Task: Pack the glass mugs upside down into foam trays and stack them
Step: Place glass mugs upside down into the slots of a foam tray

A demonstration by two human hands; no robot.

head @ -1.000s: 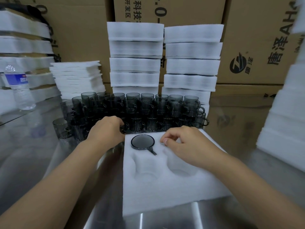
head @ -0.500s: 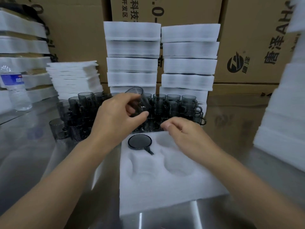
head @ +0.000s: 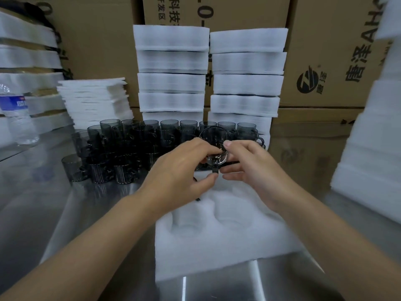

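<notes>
Right, mug (head: pixel 214 146): I have it in the air between both hands, above the tray's far end, tipped on its side, handle pointing down towards me
Left hand (head: pixel 184 170): fingers curled round the mug's left side, thumb under by the handle
Right hand (head: pixel 249 168): thumb and forefinger pinch the rim from the right, other fingers loose below
Tray (head: pixel 227 246): under and nearer than my hands; two near pockets bare, far ones hidden by my hands
Mugs (head: pixel 134 144): upright rows just beyond my left hand
Risk, slip: smooth glass on fingertips mid-turn; I judge a loose pinch could drop it onto the table (head: pixel 32 203) or the rows
Risk, seating: pushed in crooked, it could sit proud and upset stacking
Writing: right box (head: pixel 325 61) beyond my right hand reads 唐泽 with a round logo and "AH"; mid box (head: pixel 238 11) beyond the mug shows 科技 and "-0-"; bottle (head: pixel 16 118) far off my left hand has a blue label, too small to read
</notes>
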